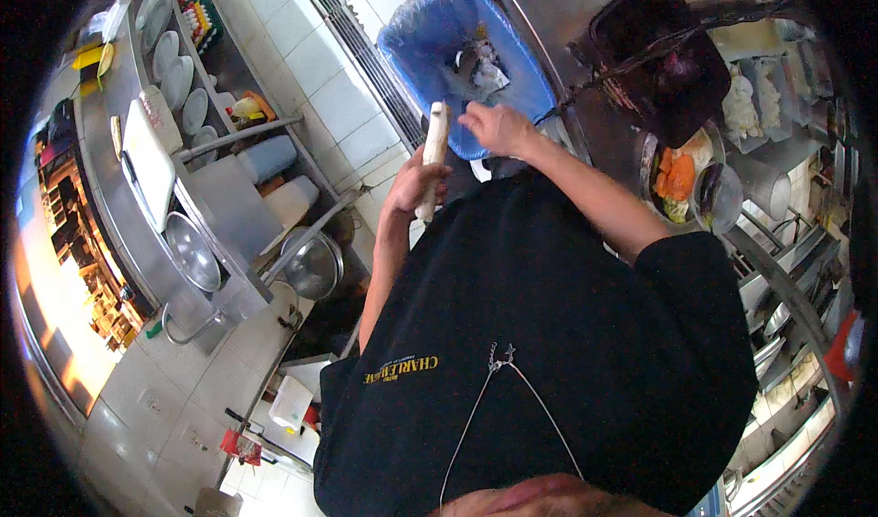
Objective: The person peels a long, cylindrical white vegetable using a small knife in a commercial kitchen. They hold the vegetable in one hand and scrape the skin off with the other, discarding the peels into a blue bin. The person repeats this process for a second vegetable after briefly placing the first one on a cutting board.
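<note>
My left hand grips a long, pale root vegetable around its lower part. The root stands nearly upright in the picture, its upper end close to the bin's rim, with a dark mark near the tip. Just right of that tip, my right hand is over the near part of a blue bin, fingers curled. Whether it holds something small cannot be seen. A clear plastic liner covers the bin's rim, and pale scraps lie inside.
A dark plastic crate stands on the steel counter at right, near a bowl with orange vegetable pieces. A steel shelf unit with plates and a white cutting board stands left. A floor grate runs beside the bin.
</note>
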{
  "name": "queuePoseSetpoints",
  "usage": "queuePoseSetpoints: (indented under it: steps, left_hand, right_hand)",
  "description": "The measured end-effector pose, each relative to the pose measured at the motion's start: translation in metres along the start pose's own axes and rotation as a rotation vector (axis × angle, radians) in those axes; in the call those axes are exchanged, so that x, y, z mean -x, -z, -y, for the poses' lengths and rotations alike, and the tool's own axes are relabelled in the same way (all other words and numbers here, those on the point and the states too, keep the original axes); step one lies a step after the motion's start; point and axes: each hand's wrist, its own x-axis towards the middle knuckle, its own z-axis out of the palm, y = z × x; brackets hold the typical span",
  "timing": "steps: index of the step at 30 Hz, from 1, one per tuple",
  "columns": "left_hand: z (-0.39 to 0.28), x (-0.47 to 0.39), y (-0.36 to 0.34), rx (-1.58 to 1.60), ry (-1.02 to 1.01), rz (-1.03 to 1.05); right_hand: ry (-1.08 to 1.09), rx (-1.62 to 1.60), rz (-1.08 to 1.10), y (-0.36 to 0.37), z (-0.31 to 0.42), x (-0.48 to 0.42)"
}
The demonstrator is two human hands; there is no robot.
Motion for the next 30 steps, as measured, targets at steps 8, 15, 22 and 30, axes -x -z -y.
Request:
queuePoseSetpoints:
  steps: [8,15,22,30]
  left_hand:
    - [0.002,-0.004,0.005,-0.021,-0.035,0.086]
    - [0.005,-0.009,0.010,0.437,0.079,0.190]
    - [0.008,-0.006,0.001,0.489,0.071,0.135]
    - [0.007,-0.012,0.005,0.420,0.046,0.159]
  right_hand:
    - [0.013,0.014,-0.085,-0.001,-0.016,-0.008]
    - [0.217,-0.018,0.090,0.007,0.025,0.023]
    - [0.022,-0.054,-0.088,0.003,-0.005,-0.005]
    - [-0.062,0.026,-0.130,0.005,-0.020,-0.016]
